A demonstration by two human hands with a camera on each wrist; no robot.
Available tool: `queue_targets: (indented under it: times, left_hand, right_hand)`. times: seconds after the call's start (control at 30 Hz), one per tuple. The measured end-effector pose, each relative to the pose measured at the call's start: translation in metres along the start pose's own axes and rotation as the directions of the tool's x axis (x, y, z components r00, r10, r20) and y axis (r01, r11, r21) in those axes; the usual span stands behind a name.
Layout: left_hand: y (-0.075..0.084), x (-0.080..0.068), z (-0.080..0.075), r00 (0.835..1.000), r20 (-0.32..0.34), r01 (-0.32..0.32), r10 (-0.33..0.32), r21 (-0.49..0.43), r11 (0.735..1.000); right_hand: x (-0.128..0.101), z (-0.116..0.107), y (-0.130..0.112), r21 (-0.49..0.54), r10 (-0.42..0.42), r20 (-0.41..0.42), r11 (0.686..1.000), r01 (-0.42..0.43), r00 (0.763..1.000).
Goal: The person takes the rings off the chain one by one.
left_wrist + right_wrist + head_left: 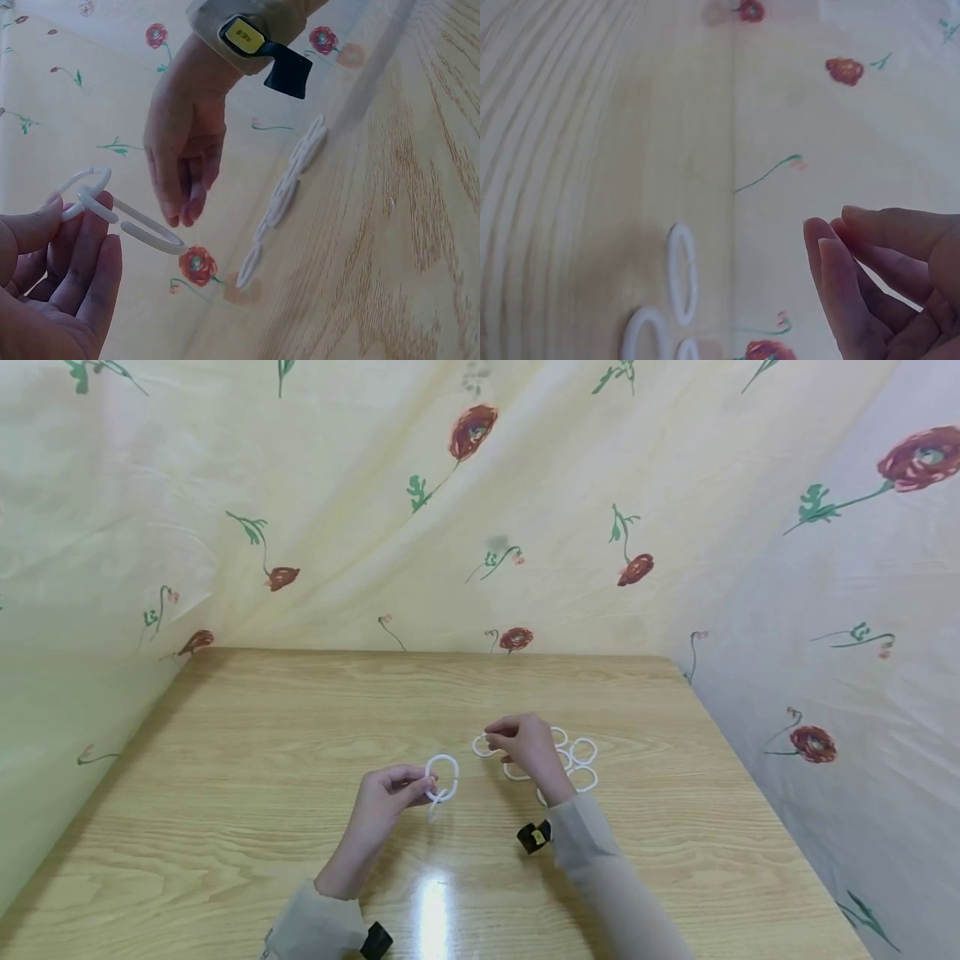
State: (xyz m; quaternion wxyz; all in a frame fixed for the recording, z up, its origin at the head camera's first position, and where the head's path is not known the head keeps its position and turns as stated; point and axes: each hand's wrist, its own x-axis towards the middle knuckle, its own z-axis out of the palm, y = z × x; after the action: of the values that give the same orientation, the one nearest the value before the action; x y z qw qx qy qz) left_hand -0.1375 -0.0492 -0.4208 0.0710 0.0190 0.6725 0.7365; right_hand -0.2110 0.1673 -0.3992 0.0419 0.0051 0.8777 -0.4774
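My left hand [381,800] pinches white plastic rings between thumb and fingers, held up over the table. At least two are linked: an upper ring [456,768] and another split ring [154,240] hanging from it, with a gap visible in the left wrist view. My right hand [528,748] hovers over several loose white rings, fingertips drawn close together with nothing between them in the right wrist view. Its fingers are nearest the leftmost loose ring [474,746]. The hand and forearm partly hide the other rings; one ring [673,274] shows whole in the right wrist view.
A wood-grain table [247,777] lies under both hands. The loose rings, such as the rightmost ring [596,777], lie close together right of centre. A flower-printed cloth [345,527] rises behind and beside the table. Black camera straps [533,837] sit on both wrists.
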Motion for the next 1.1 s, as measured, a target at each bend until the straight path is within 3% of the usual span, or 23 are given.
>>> queue_targets:
  times: [0.33,0.6,0.87,1.1]
  left_hand:
    - [-0.001,0.002,0.001,1.0,-0.011,0.008,-0.009,-0.017,1.0]
    - [-0.002,0.001,0.001,1.0,0.017,0.02,-0.02,0.0,1.0]
    - [-0.005,0.001,0.0,0.997,0.07,0.011,-0.014,0.044,0.999]
    - [-0.008,0.002,-0.001,0.992,0.122,-0.021,0.015,0.04,0.999]
  right_hand:
    - [-0.022,-0.001,-0.026,0.073,-0.082,0.135,0.995,0.072,0.988]
    - [-0.037,-0.001,-0.038,0.081,-0.156,0.292,0.987,0.138,0.943]
    - [-0.045,0.003,-0.043,-0.001,-0.18,0.322,0.982,0.191,0.929]
    - [-0.048,0.003,-0.044,-0.073,-0.192,0.309,0.972,0.225,0.931]
